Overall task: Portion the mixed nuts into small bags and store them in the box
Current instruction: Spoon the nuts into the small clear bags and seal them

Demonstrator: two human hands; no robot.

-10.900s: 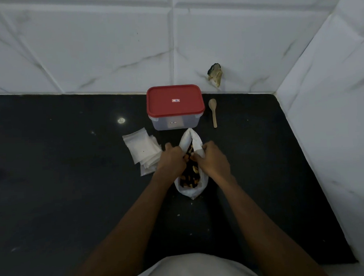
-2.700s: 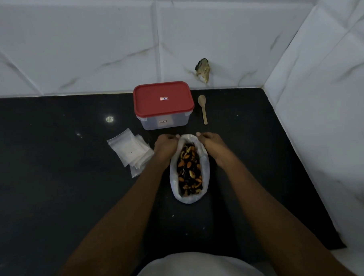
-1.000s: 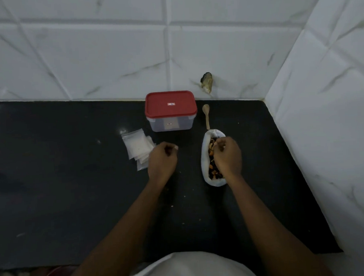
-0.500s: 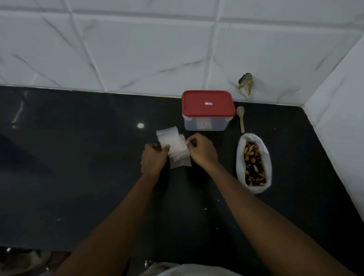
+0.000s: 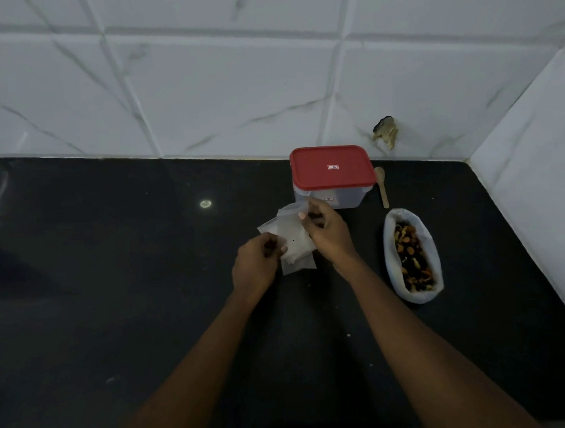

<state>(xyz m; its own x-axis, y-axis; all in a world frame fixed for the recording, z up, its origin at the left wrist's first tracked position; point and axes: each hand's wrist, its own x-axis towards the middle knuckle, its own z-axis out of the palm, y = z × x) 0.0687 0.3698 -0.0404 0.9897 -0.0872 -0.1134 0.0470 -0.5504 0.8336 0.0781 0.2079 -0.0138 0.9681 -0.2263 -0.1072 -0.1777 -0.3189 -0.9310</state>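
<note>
A stack of small clear bags (image 5: 292,245) lies on the black counter, in front of a clear box with a red lid (image 5: 333,174). My right hand (image 5: 325,233) pinches the top edge of one small bag and lifts it. My left hand (image 5: 257,263) pinches the stack's left edge. The open white bag of mixed nuts (image 5: 412,256) lies on the counter to the right, untouched. A small wooden spoon (image 5: 382,185) lies right of the box.
White marble-look tiles form the back wall and the right wall (image 5: 531,170), closing the counter's corner. A dark broken patch (image 5: 386,131) marks the back wall above the spoon. The black counter (image 5: 116,285) stretches far to the left.
Over the last second both hands left the nut bag, now further right, and moved to the small bags. My right hand has since raised one bag's top edge toward the box.
</note>
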